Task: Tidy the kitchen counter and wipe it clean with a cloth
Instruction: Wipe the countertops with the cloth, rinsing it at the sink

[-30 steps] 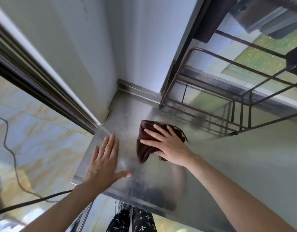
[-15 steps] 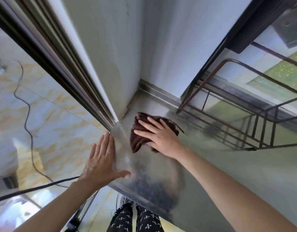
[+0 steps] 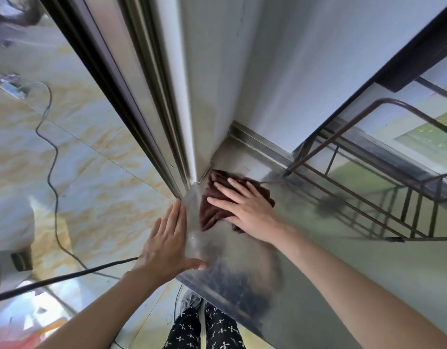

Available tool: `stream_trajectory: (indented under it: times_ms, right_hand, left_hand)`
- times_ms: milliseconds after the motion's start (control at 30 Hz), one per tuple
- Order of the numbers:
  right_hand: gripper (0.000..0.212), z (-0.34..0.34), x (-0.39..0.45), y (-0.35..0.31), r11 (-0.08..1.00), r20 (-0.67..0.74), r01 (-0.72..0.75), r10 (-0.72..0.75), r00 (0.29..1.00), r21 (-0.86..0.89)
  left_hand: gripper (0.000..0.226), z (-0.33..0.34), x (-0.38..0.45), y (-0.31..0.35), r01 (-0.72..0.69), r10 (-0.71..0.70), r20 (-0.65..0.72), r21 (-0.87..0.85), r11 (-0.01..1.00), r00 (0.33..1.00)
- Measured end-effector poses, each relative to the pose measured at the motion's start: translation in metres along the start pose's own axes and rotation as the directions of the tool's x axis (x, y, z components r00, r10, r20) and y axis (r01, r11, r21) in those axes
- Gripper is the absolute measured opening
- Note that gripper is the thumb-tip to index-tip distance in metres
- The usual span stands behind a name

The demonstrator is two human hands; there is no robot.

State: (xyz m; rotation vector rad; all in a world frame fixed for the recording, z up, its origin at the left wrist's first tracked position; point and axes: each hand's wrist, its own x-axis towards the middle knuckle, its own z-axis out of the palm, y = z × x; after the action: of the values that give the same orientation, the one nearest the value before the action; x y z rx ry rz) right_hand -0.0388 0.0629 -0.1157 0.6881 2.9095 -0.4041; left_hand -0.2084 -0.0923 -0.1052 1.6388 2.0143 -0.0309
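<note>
A dark brown cloth [image 3: 211, 212] lies crumpled on the steel counter [image 3: 330, 260] near its left end, close to the corner where the wall meets the door frame. My right hand [image 3: 245, 210] presses flat on the cloth with straight, spread fingers. Flat on the counter's left edge rests my left hand [image 3: 167, 243], fingers straight and together, thumb out toward the front edge. It holds nothing.
A white wall [image 3: 280, 71] and a sliding door frame [image 3: 146, 96] close in the counter's left corner. A brown metal rail [image 3: 368, 172] runs along the window at the back right. A black cable [image 3: 53, 159] trails over the tiled floor on the left.
My right hand has pushed the cloth further back and left toward the wall corner. My left hand has stayed flat on the counter's left edge. The view has shifted left.
</note>
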Motion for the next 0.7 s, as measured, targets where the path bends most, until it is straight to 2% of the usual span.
stream_trajectory:
  times_ms: [67,133,233,300,367,467,533,567,633,700]
  right_hand:
    - [0.052,-0.009,0.012,0.013,0.995,0.043,-0.094,0.092,0.995,0.03]
    - [0.049,-0.017,0.028,0.019,0.959,0.015,-0.275,0.274,0.962,0.072]
    - [0.045,-0.013,0.046,0.0,0.853,-0.093,-0.484,0.508,0.857,0.193]
    - [0.044,-0.006,0.047,-0.022,0.809,-0.134,-0.542,0.578,0.805,0.229]
    - [0.044,0.003,0.034,-0.048,0.847,-0.138,-0.487,0.519,0.843,0.213]
    - [0.048,0.018,-0.003,-0.083,0.966,-0.099,-0.23,0.242,0.965,0.119]
    - [0.055,0.026,-0.029,-0.092,0.999,-0.022,-0.054,0.055,0.998,0.005]
    - [0.056,0.026,-0.037,-0.088,0.999,0.019,-0.008,0.009,1.0,-0.036]
    - [0.056,0.02,-0.046,-0.07,0.997,0.066,-0.074,0.076,0.995,-0.039]
    - [0.054,0.013,-0.049,-0.054,0.957,0.033,-0.289,0.289,0.957,-0.002]
  left_hand:
    - [0.134,-0.002,-0.001,0.0,0.004,-0.004,-0.003,-0.012,1.0,1.0]
    - [0.134,-0.004,-0.003,0.0,0.009,-0.009,-0.009,-0.014,1.0,1.0]
    - [0.14,-0.008,-0.008,-0.002,0.057,-0.059,-0.029,-0.062,0.996,0.998]
    - [0.142,-0.009,-0.015,-0.008,0.069,-0.071,-0.03,-0.084,0.994,0.997]
    - [0.146,-0.007,-0.023,-0.015,0.066,-0.068,-0.014,-0.093,0.993,0.998]
    - [0.15,-0.005,-0.035,-0.023,0.055,-0.053,0.03,-0.06,0.997,0.998]
    - [0.147,-0.004,-0.043,-0.025,0.033,-0.031,0.031,-0.047,0.998,0.999]
    - [0.143,-0.003,-0.046,-0.027,0.02,-0.019,0.022,-0.043,0.999,1.0]
    - [0.129,-0.003,-0.05,-0.03,-0.019,0.019,-0.006,-0.047,0.999,1.0]
    - [0.113,-0.003,-0.053,-0.033,-0.055,0.053,-0.052,-0.035,0.998,0.997]
